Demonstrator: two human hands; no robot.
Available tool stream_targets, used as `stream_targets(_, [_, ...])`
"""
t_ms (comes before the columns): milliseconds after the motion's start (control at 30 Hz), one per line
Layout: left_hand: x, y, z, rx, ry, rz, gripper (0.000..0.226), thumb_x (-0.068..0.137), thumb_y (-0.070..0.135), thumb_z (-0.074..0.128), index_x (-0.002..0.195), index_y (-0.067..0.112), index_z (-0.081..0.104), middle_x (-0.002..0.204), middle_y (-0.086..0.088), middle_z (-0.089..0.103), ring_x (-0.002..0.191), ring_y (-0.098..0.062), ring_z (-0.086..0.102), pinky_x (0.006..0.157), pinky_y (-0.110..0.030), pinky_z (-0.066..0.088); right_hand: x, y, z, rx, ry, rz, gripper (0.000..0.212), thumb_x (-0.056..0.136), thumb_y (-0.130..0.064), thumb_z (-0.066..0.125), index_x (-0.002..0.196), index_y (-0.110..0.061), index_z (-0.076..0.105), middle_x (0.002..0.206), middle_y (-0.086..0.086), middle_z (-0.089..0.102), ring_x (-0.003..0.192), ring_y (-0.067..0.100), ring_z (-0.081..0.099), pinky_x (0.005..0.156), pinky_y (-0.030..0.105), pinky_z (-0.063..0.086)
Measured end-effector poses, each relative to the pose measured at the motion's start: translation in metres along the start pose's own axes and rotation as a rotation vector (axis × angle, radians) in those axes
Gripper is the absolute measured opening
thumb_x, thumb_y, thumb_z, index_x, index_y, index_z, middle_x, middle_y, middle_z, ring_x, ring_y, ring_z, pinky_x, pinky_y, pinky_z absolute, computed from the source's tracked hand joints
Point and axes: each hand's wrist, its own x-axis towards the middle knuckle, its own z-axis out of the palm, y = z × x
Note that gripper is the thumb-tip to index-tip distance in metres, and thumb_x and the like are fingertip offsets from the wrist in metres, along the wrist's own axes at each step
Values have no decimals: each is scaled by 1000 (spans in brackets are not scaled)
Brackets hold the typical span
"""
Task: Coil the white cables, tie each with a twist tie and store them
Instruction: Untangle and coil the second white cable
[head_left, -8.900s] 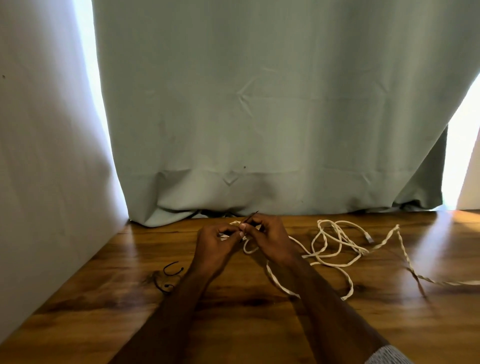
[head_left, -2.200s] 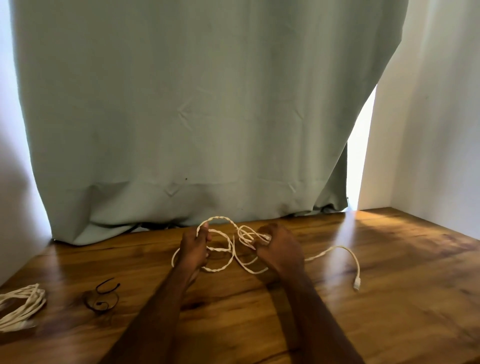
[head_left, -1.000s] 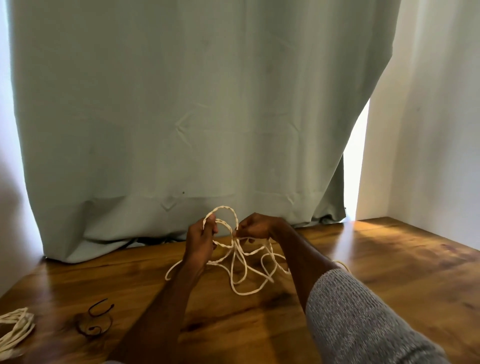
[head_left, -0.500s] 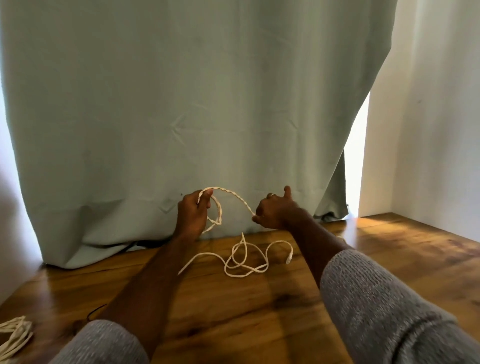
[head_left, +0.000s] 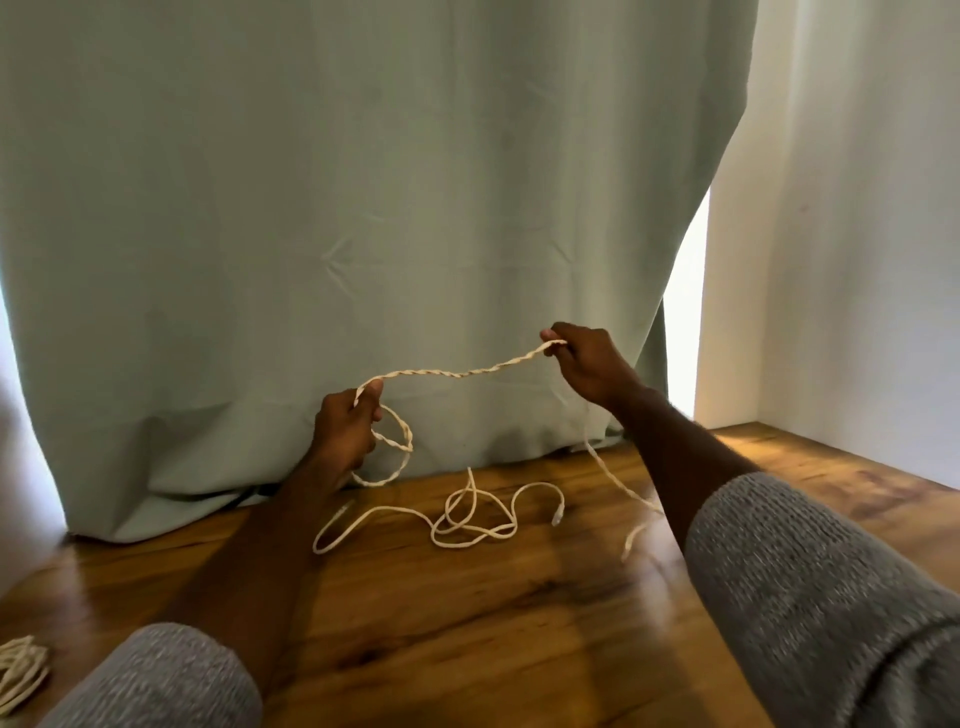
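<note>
A pale green curtain (head_left: 363, 234) fills most of what I see, hanging down to the back edge of the wooden table (head_left: 467, 623) in front of me. My grey sleeves (head_left: 810, 587) frame the bottom of the view. At the far left edge lies a bundled white cable (head_left: 21, 670); I can't tell from here whether it is tied.

The white cable (head_left: 457, 372) I'm working on is twisted, pale cream and limp. One stretch of it runs in the air between my hands, sagging a little. My left hand (head_left: 345, 431) grips it with curled fingers and holds one small loop that hangs below the fist. My right hand (head_left: 589, 366) is raised higher and pinches the strand between thumb and fingers. From there the cable drops past my right forearm to the table. The rest lies loose on the wood between my arms in a few overlapping bends, and one plug end (head_left: 557, 514) rests just right of that heap.

This looks like early coiling — one loop made, most of the length still slack. To do it well I should feed each new turn into my left fist at the size of the first loop and draw the strand through my right fingers so it lies flat. The heap could snag as I pull — better lift slowly.
</note>
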Motion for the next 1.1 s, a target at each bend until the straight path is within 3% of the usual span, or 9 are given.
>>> stream_targets(200, [-38, -11, 18, -4, -268, -85, 37, 91, 44, 66, 87, 7, 63, 56, -3, 40, 45, -13, 39, 43, -20, 26, -24, -18, 18, -240, -573, 88, 33, 106, -33, 46, 102, -10, 69, 102, 11, 72, 96, 27, 64, 87, 36, 48])
stream_targets(333, [-53, -15, 20, -111, -303, -171, 30, 104, 37, 45, 103, 11, 61, 67, -5, 43, 44, -12, 38, 40, -18, 24, -42, -12, 16, -607, -622, -25, 29, 105, -41, 44, 120, -23, 63, 117, 6, 67, 114, 26, 58, 95, 39, 42])
stream_targets(467, [-52, -11, 5, -216, -318, -229, 32, 102, 6, 33, 125, 20, 51, 75, -14, 56, 47, -20, 49, 42, -21, 32, -38, 1, -7, -972, -455, -163, 28, 103, -30, 47, 130, -23, 53, 129, 9, 57, 126, 32, 49, 99, 43, 36])
stream_targets(533, [-54, -9, -3, -288, -367, -245, 35, 99, -1, 36, 127, 13, 51, 77, -18, 63, 54, -27, 59, 47, -27, 41, -38, 9, -13, -1042, -515, -83, 48, 96, -19, 59, 141, -24, 44, 143, 11, 47, 136, 36, 41, 109, 50, 33])
stream_targets(633, [-59, -6, -7, -345, -464, -262, 29, 102, 1, 40, 127, 11, 52, 95, -22, 70, 83, -38, 71, 65, -41, 53, -40, -4, -2, -866, -623, 45, 87, 85, -10, 71, 156, -27, 24, 162, 10, 25, 147, 38, 26, 117, 58, 23])
stream_targets(733, [-62, -7, -5, -402, -533, -293, 28, 105, 6, 40, 129, 15, 51, 112, -20, 72, 105, -38, 70, 88, -57, 52, -43, -50, 23, -466, -379, 34, 71, 78, 2, 64, 143, -21, 46, 148, 7, 45, 135, 30, 43, 109, 48, 39])
stream_targets(833, [-66, -6, 1, -392, -568, -282, 29, 106, 10, 37, 132, 16, 49, 113, -17, 73, 103, -35, 70, 82, -50, 54, -64, -94, 57, 3, -63, -20, 45, 75, 5, 56, 115, -14, 65, 112, 6, 64, 100, 19, 59, 86, 41, 53])
stream_targets(1000, [-70, -1, 4, -434, -575, -256, 29, 107, 11, 37, 133, 15, 45, 84, -21, 70, 59, -25, 64, 50, -30, 48, -88, -113, 107, 27, -242, 45, 35, 94, -23, 59, 129, -21, 60, 123, 3, 65, 114, 21, 57, 98, 44, 48])
stream_targets(1100, [-73, -3, 6, -558, -596, -273, 25, 107, 9, 33, 130, 16, 42, 83, -24, 68, 56, -26, 62, 43, -28, 47, -95, -106, 115, 217, -116, 153, 17, 99, -26, 57, 104, -15, 70, 91, -1, 71, 82, 12, 65, 77, 41, 55])
